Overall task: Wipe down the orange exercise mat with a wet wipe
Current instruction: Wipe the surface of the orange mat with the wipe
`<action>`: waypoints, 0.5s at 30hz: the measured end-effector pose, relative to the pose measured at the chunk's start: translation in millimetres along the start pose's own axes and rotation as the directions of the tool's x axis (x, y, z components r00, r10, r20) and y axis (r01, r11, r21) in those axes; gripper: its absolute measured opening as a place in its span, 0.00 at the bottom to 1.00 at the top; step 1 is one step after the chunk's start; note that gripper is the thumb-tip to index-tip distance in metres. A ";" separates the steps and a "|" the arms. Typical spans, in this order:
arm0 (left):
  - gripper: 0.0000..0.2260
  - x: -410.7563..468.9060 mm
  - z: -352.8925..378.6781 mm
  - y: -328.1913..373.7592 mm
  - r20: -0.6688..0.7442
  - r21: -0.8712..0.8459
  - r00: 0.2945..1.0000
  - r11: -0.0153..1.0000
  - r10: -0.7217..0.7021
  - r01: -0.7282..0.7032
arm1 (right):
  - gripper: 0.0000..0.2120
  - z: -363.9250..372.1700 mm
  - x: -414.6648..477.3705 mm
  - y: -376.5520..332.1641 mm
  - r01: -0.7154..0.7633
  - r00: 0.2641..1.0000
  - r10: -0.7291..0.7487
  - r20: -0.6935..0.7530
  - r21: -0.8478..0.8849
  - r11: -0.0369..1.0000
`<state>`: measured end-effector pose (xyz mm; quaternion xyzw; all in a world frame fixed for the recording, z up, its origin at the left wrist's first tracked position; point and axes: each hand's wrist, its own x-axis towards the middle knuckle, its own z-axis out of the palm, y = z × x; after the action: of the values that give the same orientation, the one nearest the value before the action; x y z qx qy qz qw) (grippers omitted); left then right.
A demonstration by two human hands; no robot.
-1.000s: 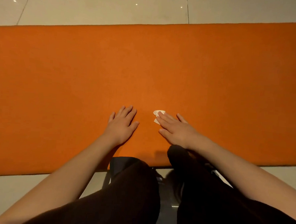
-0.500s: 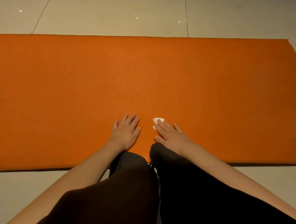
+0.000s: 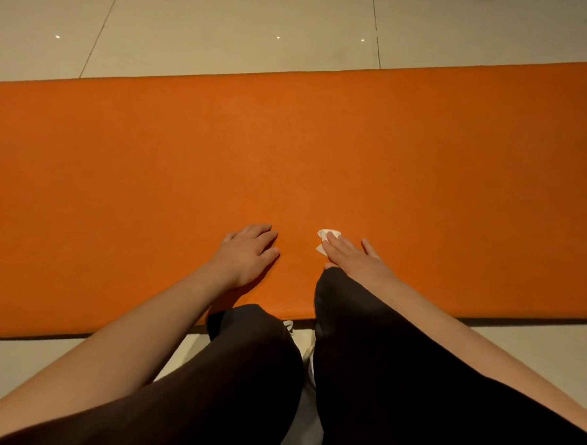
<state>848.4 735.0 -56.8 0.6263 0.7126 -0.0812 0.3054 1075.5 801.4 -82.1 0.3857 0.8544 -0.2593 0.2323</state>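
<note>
Head view: the orange exercise mat point(image 3: 323, 139) lies flat on the tiled floor point(image 3: 227, 25). Near its front edge the right hand point(image 3: 351, 256) presses a small crumpled wet wipe point(image 3: 326, 237) down with straight fingers, while the left hand point(image 3: 250, 250) rests beside it, fingers loosely bent, holding nothing. Because the wipe is only pinned, not gripped, a quick stroke could leave it behind or bunch it up.

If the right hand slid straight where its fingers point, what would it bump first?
Probably nothing: the right hand, flat on the wet wipe, points far-left across bare orange mat, seemingly just clearing the left hand.
</note>
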 end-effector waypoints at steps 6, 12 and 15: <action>0.25 -5.5 5.0 -37.2 -0.047 -0.044 0.995 0.995 -0.093 0.091 | 0.27 -16.2 10.4 -27.1 -0.116 0.993 0.115 0.019 0.038 0.993; 0.25 -11.6 34.3 -52.9 -0.145 -0.083 0.988 0.996 -0.051 0.039 | 0.28 2.6 0.3 -41.5 0.157 0.985 -0.150 0.091 -0.075 0.985; 0.24 -13.9 35.9 -56.3 -0.179 -0.073 0.983 0.997 -0.028 0.015 | 0.27 -9.8 8.9 -32.9 0.043 0.999 -0.042 0.033 -0.045 0.998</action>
<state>807.7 694.0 -93.2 0.6120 0.7465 -0.0020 0.2612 1042.6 793.6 -71.3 0.3579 0.8643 -0.2506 0.2491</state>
